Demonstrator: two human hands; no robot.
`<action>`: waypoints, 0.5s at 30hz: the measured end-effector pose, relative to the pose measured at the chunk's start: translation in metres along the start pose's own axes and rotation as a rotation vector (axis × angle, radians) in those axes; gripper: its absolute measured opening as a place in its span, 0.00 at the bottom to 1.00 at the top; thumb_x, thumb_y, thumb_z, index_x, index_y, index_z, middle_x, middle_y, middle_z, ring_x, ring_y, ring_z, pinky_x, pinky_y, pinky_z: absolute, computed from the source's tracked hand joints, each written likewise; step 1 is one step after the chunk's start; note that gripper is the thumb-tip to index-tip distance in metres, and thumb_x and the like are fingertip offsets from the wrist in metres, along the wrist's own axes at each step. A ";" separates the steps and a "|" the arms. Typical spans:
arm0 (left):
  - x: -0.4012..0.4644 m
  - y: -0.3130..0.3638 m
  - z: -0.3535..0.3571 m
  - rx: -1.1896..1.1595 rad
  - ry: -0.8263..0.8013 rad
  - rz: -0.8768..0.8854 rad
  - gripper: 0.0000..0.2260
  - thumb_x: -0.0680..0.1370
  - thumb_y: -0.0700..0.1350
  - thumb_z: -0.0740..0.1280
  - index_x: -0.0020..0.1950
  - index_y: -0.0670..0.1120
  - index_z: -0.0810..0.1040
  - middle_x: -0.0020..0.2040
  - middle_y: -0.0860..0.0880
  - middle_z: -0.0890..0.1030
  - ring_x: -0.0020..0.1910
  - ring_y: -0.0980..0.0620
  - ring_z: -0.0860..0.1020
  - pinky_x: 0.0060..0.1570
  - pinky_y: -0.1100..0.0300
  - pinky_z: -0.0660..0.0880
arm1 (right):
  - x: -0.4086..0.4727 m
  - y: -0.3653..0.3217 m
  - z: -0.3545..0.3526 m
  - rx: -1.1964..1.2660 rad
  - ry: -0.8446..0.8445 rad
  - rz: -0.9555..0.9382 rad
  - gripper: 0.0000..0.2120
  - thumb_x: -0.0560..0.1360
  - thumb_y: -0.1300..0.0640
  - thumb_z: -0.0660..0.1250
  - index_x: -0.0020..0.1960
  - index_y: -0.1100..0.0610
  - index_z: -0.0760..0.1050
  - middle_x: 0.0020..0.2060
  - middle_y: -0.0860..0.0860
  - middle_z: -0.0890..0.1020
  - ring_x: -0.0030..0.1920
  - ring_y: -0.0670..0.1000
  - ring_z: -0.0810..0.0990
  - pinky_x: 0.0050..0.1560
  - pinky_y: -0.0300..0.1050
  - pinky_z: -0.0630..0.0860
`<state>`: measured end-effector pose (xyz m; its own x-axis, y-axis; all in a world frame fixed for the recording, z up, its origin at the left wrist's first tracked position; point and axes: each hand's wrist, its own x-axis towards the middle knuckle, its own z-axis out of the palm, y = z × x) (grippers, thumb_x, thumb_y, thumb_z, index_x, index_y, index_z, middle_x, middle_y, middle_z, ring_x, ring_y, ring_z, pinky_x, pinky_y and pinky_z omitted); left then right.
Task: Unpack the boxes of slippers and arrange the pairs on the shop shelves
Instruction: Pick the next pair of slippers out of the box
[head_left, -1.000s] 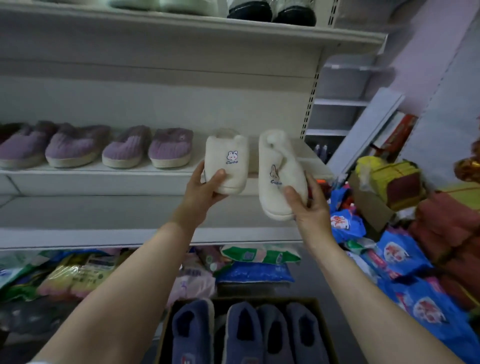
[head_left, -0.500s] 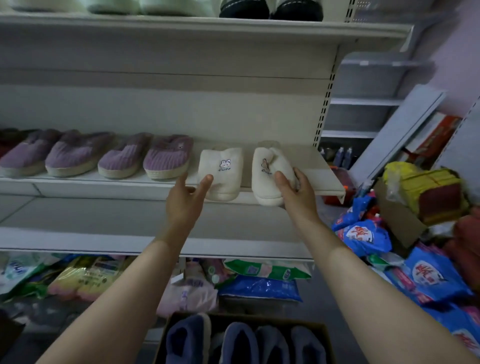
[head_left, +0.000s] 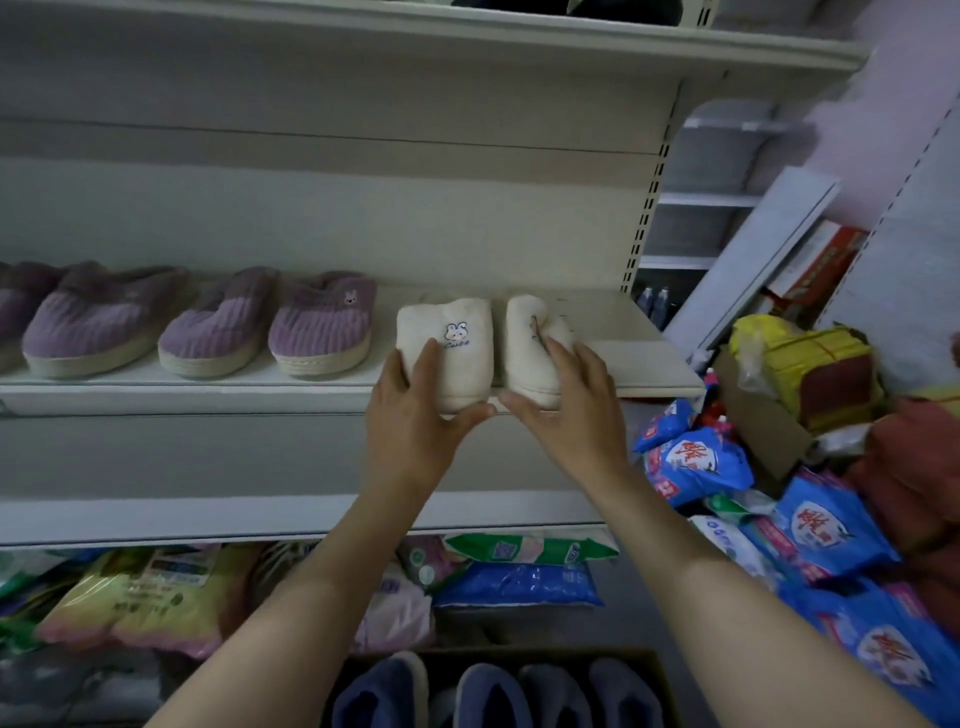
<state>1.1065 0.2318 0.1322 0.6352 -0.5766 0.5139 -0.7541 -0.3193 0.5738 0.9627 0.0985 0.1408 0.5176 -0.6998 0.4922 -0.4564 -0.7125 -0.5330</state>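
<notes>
Closest to the camera, an open brown cardboard box (head_left: 660, 675) is sitting on the floor with soft dark blue slippers (head_left: 488, 696) lying in it side by side. Two bare arms are reaching up from here toward the white metal shop shelf (head_left: 208, 387). Under the shelves, shiny plastic bags in yellow, pink, green and blue (head_left: 519, 582) are lying in a heap, and more blue bags with red writing (head_left: 696, 457) are piling up on the right. The left hand (head_left: 415, 415) is holding the toe end of the left fluffy cream slipper with a little bunny picture (head_left: 452, 343). Its fingers are lying flat on top of the slipper and its thumb is tucking under the front, so the slipper is sitting between the fingers and the thumb. The right hand (head_left: 566, 410) is holding the right fluffy cream slipper (head_left: 524, 338) in the same way, with the fingers spreading over its top and right side and the thumb pointing left under its toe. Both cream slippers are resting on the shelf, just beside each other, with their toes poking over the front edge toward the hands. To their left, fuzzy purple ribbed slippers with pale soles (head_left: 322, 322) are standing in a row on the same shelf. Farther back on the right, a long white board (head_left: 753, 260) is leaning against another shelf unit.
</notes>
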 end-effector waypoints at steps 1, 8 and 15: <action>0.006 -0.004 0.000 0.007 -0.003 -0.006 0.44 0.66 0.74 0.63 0.76 0.50 0.66 0.70 0.37 0.69 0.64 0.36 0.72 0.59 0.42 0.75 | 0.003 0.001 0.005 0.003 0.007 0.000 0.41 0.69 0.33 0.71 0.76 0.49 0.66 0.73 0.55 0.67 0.73 0.59 0.66 0.67 0.55 0.71; 0.037 -0.018 0.006 0.050 0.012 -0.049 0.41 0.67 0.62 0.77 0.76 0.48 0.68 0.72 0.31 0.66 0.70 0.32 0.69 0.64 0.44 0.69 | 0.033 0.000 0.028 -0.039 -0.004 -0.013 0.40 0.70 0.38 0.74 0.76 0.54 0.67 0.74 0.59 0.67 0.73 0.61 0.67 0.70 0.54 0.68; 0.044 -0.019 0.002 0.068 -0.060 -0.072 0.40 0.70 0.61 0.74 0.78 0.50 0.64 0.77 0.32 0.61 0.74 0.35 0.64 0.67 0.45 0.65 | 0.044 -0.012 0.034 -0.114 -0.074 0.007 0.40 0.73 0.39 0.72 0.78 0.54 0.63 0.76 0.60 0.63 0.76 0.61 0.62 0.71 0.52 0.65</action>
<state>1.1483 0.2115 0.1429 0.6784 -0.5938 0.4325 -0.7179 -0.4108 0.5620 1.0159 0.0783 0.1452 0.5642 -0.7021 0.4345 -0.5374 -0.7118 -0.4523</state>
